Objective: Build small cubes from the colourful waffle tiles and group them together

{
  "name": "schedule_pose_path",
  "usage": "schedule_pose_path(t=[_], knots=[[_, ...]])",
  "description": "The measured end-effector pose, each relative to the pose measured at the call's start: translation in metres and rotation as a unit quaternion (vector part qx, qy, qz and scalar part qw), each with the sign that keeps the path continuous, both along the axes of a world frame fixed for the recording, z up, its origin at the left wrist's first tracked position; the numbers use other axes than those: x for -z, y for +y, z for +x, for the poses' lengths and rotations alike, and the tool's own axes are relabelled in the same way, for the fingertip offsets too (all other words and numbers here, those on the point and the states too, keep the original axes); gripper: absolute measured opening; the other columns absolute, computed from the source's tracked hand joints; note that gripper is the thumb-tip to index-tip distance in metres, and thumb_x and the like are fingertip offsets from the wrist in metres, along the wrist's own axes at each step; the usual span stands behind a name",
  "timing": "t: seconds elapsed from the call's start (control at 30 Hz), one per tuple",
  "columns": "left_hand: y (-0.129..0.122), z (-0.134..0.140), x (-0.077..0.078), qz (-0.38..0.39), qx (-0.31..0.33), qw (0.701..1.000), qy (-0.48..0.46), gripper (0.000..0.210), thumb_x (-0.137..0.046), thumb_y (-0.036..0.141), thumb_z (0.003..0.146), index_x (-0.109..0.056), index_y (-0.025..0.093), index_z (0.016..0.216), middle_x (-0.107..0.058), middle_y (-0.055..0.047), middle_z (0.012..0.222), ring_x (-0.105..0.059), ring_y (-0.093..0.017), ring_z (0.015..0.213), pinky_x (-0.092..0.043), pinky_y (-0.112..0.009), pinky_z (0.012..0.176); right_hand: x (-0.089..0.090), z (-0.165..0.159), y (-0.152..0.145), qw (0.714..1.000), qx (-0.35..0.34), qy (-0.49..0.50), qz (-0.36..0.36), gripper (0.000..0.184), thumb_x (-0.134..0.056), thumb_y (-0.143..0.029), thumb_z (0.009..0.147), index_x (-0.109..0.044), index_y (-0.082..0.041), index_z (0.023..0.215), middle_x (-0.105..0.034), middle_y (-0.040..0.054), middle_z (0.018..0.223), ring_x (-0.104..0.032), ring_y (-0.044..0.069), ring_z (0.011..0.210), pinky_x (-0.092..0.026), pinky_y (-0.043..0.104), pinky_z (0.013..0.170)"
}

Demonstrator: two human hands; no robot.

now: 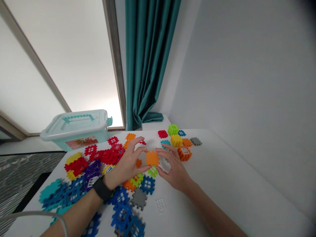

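Note:
An orange building tile (152,158) with notched edges is held up between both hands above the table. My left hand (130,158), with a dark watch on its wrist, pinches the tile's left side. On the opposite side, fingers and thumb of my right hand (174,168) close on the tile's edge. Below and left of it lie green tiles (137,180), a blue window tile (147,184) and a grey tile (139,198). Just beyond my right hand stand an orange block with a white window (184,153) and a yellow block (176,141).
A lidded teal storage box (81,131) stands at the back left of the white table (197,204). Heaps of red tiles (110,155), purple tiles (92,170) and blue tiles (123,214) spread across the left. A green block (173,129) sits at the back. A white window piece (160,205) lies in front.

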State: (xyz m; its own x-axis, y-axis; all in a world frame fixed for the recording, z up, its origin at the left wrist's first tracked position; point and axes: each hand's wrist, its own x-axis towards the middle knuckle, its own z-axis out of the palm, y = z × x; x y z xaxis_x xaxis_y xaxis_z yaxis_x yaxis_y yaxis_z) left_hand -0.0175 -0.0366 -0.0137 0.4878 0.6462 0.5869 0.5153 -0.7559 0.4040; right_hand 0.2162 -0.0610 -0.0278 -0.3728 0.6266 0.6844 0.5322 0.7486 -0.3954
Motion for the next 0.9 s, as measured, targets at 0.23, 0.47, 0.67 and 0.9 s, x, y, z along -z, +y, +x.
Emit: schedule_pose_path(t=[0.23, 0.47, 0.67, 0.9], knots=[[0.000, 0.000, 0.001, -0.003, -0.002, 1.000, 0.001, 0.044, -0.080, 0.029, 0.079, -0.054, 0.024, 0.114, -0.037, -0.015, 0.149, -0.040, -0.035, 0.140, -0.041, -0.057, 0.114, 0.001, 0.001, 0.001, 1.000, 0.001, -0.013, 0.005, 0.048, -0.065, -0.018, 0.088, -0.052, -0.026, 0.134, -0.065, 0.0108, 0.131, -0.052, 0.029, 0.134, -0.044, 0.055, 0.111], [0.000, -0.001, 0.004, -0.024, 0.017, 1.000, 0.006, 0.045, -0.080, 0.028, 0.079, -0.054, 0.024, 0.116, -0.037, -0.015, 0.148, -0.039, -0.034, 0.141, -0.042, -0.055, 0.115, -0.005, 0.012, 0.005, 0.997, -0.028, -0.074, -0.016, 0.048, -0.062, -0.019, 0.093, -0.051, -0.027, 0.138, -0.065, 0.0096, 0.133, -0.054, 0.026, 0.131, -0.048, 0.052, 0.110], [0.000, -0.003, 0.000, -0.019, 0.020, 1.000, 0.013, 0.051, -0.080, 0.027, 0.078, -0.054, 0.025, 0.123, -0.040, -0.014, 0.147, -0.044, -0.033, 0.137, -0.044, -0.054, 0.112, -0.007, 0.014, 0.004, 0.998, -0.022, -0.063, -0.018, 0.048, -0.064, -0.021, 0.091, -0.053, -0.027, 0.137, -0.067, 0.0101, 0.126, -0.058, 0.027, 0.126, -0.049, 0.051, 0.109], [0.000, -0.001, -0.002, -0.007, -0.007, 1.000, -0.007, 0.026, -0.074, 0.024, 0.083, -0.058, 0.023, 0.103, -0.046, -0.012, 0.138, -0.050, -0.030, 0.130, -0.047, -0.050, 0.108, -0.004, 0.009, 0.003, 1.000, -0.006, -0.014, -0.003, 0.044, -0.063, -0.018, 0.089, -0.053, -0.027, 0.131, -0.065, 0.0108, 0.124, -0.061, 0.027, 0.119, -0.050, 0.049, 0.104]])
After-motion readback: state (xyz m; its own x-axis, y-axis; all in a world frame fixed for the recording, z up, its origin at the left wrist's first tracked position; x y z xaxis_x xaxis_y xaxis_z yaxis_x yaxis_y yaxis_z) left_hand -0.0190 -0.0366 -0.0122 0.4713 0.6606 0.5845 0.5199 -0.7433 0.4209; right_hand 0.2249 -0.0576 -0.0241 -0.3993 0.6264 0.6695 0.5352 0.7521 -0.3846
